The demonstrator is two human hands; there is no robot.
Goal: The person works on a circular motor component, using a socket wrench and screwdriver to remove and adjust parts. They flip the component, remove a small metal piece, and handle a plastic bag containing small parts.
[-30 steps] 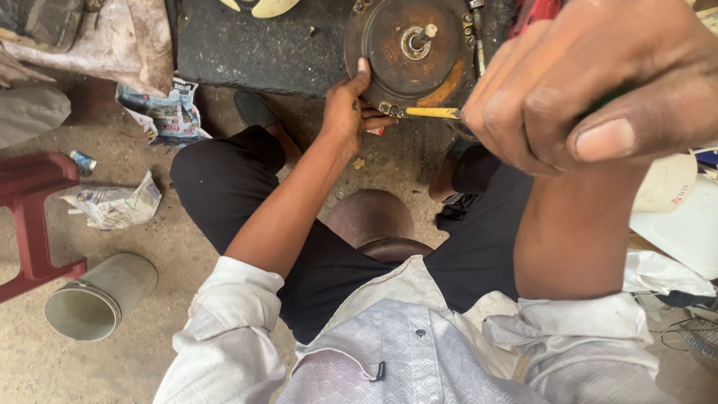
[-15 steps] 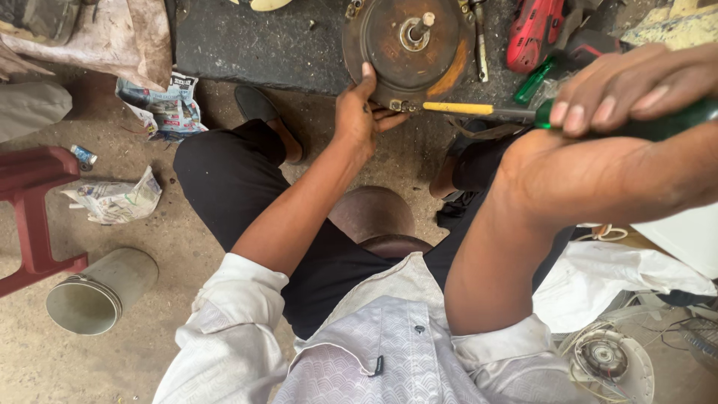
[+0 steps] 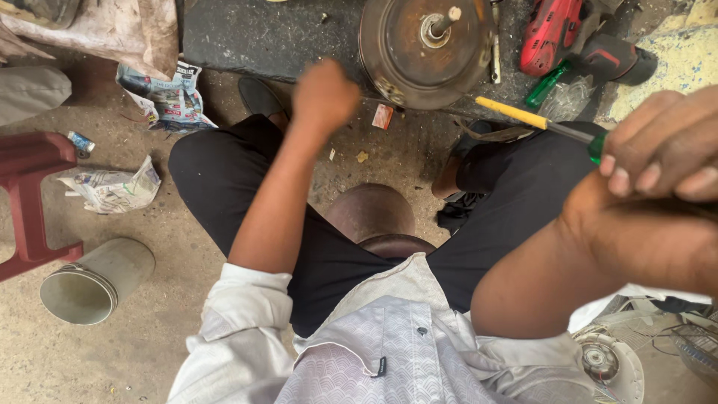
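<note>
Gripping a screwdriver (image 3: 557, 127) with a green handle and a yellow collar on its shaft, the right hand (image 3: 662, 153) sits close to the camera at the right edge, fingers wrapped round the handle so that only its forward end shows. The shaft slants up and to the left, its tip reaching the lower right rim of a rusty round metal drum (image 3: 426, 49) that lies on a dark slab (image 3: 262, 34) on the floor. A short spindle stands up from the middle of the drum.

The left hand (image 3: 323, 96) is stretched out ahead, curled into a loose fist just left of the drum's lower edge; it is blurred, and whether it pinches anything small or touches the drum cannot be told.

The person sits on a brown round stool (image 3: 372, 213), knees apart, in black trousers and a pale patterned shirt. A red power tool (image 3: 552, 34) lies on the slab just right of the drum. On the concrete floor to the left are crumpled newspaper (image 3: 112, 187), a grey cylinder (image 3: 93, 280) on its side and a red plastic stool (image 3: 30, 194). A round white fan part (image 3: 609, 366) lies at the lower right
</note>
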